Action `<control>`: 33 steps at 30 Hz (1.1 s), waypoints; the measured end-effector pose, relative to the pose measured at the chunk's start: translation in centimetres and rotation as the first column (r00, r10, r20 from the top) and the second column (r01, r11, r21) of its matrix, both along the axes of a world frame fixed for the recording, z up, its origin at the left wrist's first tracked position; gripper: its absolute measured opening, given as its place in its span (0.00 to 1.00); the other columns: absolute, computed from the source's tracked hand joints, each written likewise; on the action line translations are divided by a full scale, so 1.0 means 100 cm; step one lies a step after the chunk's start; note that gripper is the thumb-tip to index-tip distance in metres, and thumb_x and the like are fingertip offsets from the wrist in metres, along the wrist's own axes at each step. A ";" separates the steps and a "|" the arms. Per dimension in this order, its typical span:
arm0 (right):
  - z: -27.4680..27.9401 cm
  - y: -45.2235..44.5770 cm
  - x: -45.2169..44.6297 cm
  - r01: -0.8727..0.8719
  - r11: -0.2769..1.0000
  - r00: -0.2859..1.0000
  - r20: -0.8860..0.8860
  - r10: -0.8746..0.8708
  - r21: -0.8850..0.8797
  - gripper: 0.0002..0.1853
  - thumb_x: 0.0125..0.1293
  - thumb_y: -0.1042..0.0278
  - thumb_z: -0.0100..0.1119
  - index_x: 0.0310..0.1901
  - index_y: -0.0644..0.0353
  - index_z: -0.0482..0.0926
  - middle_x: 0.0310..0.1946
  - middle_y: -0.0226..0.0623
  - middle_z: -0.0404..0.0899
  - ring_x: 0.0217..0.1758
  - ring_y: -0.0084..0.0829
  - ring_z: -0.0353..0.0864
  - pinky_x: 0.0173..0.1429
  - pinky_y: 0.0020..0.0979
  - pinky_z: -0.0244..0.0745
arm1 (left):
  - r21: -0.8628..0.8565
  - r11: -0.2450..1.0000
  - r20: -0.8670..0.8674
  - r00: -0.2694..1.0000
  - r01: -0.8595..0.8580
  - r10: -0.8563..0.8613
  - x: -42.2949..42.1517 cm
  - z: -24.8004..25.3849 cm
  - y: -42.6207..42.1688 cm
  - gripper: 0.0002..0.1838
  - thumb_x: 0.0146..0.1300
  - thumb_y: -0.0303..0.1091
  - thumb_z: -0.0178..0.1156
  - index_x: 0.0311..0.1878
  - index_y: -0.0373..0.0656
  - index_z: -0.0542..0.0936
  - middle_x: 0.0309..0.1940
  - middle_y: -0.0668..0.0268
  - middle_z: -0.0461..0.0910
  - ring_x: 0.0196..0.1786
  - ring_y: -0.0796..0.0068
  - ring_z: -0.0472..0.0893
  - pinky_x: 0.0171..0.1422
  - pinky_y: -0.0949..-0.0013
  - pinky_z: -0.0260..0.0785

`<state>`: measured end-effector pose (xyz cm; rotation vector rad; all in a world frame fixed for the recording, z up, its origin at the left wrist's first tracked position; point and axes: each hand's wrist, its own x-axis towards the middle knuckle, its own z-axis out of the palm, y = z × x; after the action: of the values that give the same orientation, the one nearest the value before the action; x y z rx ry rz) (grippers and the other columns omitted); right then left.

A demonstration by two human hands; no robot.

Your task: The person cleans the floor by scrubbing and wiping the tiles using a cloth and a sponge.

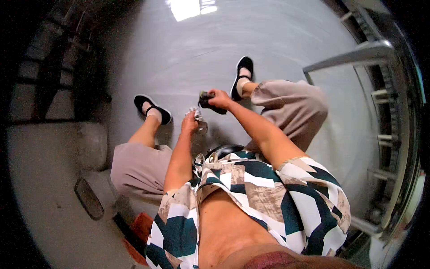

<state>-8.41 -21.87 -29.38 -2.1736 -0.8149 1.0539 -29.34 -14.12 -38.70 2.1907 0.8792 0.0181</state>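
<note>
My left hand (190,123) is closed around a crumpled whitish piece of cloth or paper (201,127), part of which sticks out past the fingers. Just to its right and a little farther forward, my right hand (220,98) grips a small dark object (206,99) with a greenish-yellow spot at its end. The object's kind is too small and blurred to make out. Both hands are held out between my knees above the grey floor (188,58), close together but apart.
My feet in black shoes (242,77) rest on the floor on either side. A metal frame (349,57) stands at the right, with rack bars beyond it. Dark shelving (53,76) is at the left. A reddish object (141,226) lies low beside me.
</note>
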 end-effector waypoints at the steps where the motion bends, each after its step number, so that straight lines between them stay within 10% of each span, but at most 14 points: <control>1: -0.004 0.014 0.012 0.029 0.997 1.000 -0.012 -0.029 0.072 0.26 0.39 0.60 0.64 0.47 0.54 0.79 0.38 0.43 0.82 0.40 0.39 0.82 0.46 0.34 0.75 | 0.000 1.000 0.061 0.998 -0.024 0.024 -0.003 0.003 0.009 0.26 0.48 0.26 0.56 0.55 0.46 0.74 0.52 0.51 0.76 0.55 0.49 0.74 0.58 0.54 0.66; 10: 0.084 0.050 0.126 0.343 0.897 0.904 0.161 -0.396 0.280 0.29 0.40 0.59 0.65 0.50 0.55 0.77 0.43 0.44 0.81 0.46 0.42 0.80 0.52 0.34 0.74 | -0.322 0.911 0.278 0.894 -0.259 0.352 0.019 0.040 0.070 0.29 0.48 0.22 0.52 0.58 0.42 0.72 0.45 0.61 0.80 0.47 0.67 0.79 0.54 0.68 0.70; 22: 0.092 -0.146 0.321 0.675 0.656 0.387 0.595 -0.704 0.337 0.32 0.43 0.58 0.66 0.54 0.57 0.74 0.50 0.47 0.78 0.54 0.44 0.76 0.58 0.38 0.69 | -0.079 0.833 0.309 0.781 -0.547 0.542 -0.024 0.095 0.158 0.28 0.53 0.25 0.50 0.61 0.42 0.68 0.52 0.55 0.76 0.54 0.58 0.75 0.60 0.63 0.66; 26: 0.106 -0.185 0.303 0.785 0.602 0.409 0.610 -0.679 0.143 0.33 0.50 0.49 0.60 0.57 0.58 0.72 0.57 0.50 0.71 0.63 0.47 0.67 0.64 0.40 0.63 | 0.133 0.715 0.006 0.722 -0.686 0.691 -0.102 0.061 0.186 0.32 0.58 0.33 0.48 0.68 0.39 0.59 0.68 0.51 0.59 0.70 0.52 0.57 0.73 0.59 0.50; 30: 0.071 -0.181 0.282 0.851 0.397 0.080 0.663 -0.744 0.343 0.34 0.55 0.49 0.58 0.62 0.55 0.66 0.65 0.45 0.62 0.66 0.47 0.63 0.66 0.50 0.58 | 0.251 0.641 -0.227 0.600 -0.725 0.767 -0.144 0.045 0.198 0.37 0.60 0.42 0.50 0.71 0.42 0.52 0.72 0.54 0.49 0.73 0.48 0.49 0.74 0.53 0.44; 33: 0.100 -0.170 0.253 0.863 0.409 0.086 0.711 -0.698 0.297 0.33 0.58 0.51 0.57 0.63 0.55 0.64 0.66 0.45 0.60 0.67 0.47 0.62 0.65 0.53 0.57 | 0.262 0.592 -0.228 0.547 -0.762 0.805 -0.102 0.115 0.184 0.39 0.59 0.46 0.50 0.72 0.45 0.51 0.73 0.55 0.46 0.74 0.44 0.45 0.75 0.48 0.40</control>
<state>16.90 -38.88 -19.42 -2.6368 0.3636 -0.4839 -39.58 4.27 -27.16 1.7311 2.0694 0.1618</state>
